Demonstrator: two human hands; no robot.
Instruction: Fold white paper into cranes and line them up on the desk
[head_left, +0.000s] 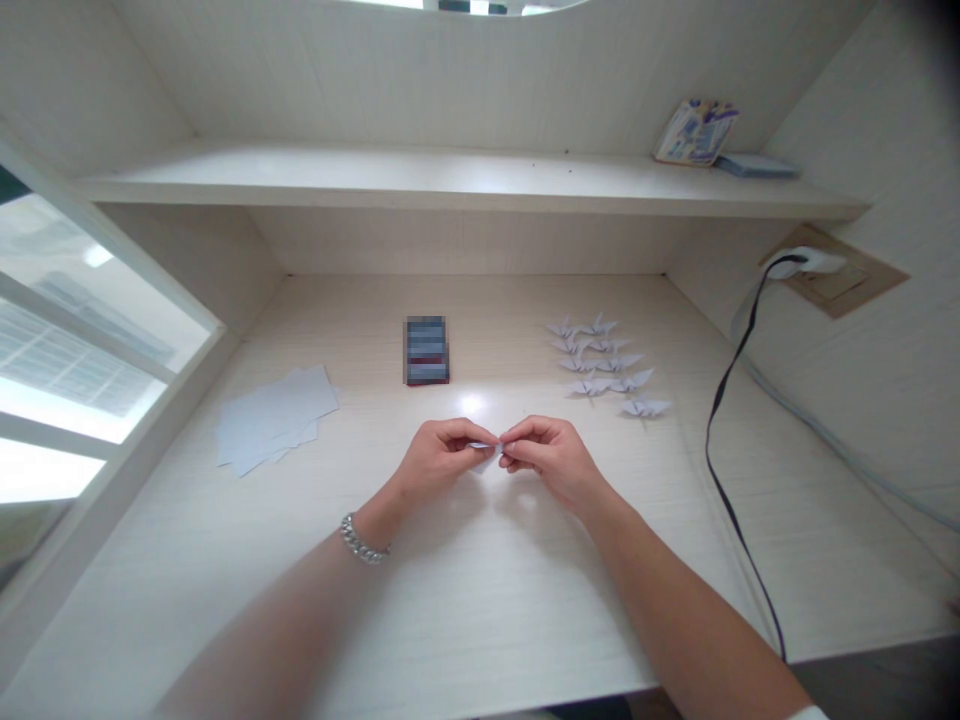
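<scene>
Between my two hands, just above the desk [480, 620], is a small piece of folded white paper [484, 452]. My left hand [448, 450] pinches it between thumb and fingers, and a chain bracelet circles that wrist. Thumb and fingertips of my right hand [546, 450] pinch the paper's right end. Most of the paper is hidden by the fingers. Several folded paper cranes [600, 362] stand in two columns beyond my right hand, with one crane [645, 408] nearest me. Off to the left lies a loose stack of white paper sheets [277, 420].
A dark, blurred-out rectangular object [427, 350] lies beyond my hands. A black cord [712, 430] runs from the wall socket [840, 275] down over the desk's right side. The shelf [450, 180] above carries a small packet [696, 132]. A window [82, 350] is at the left.
</scene>
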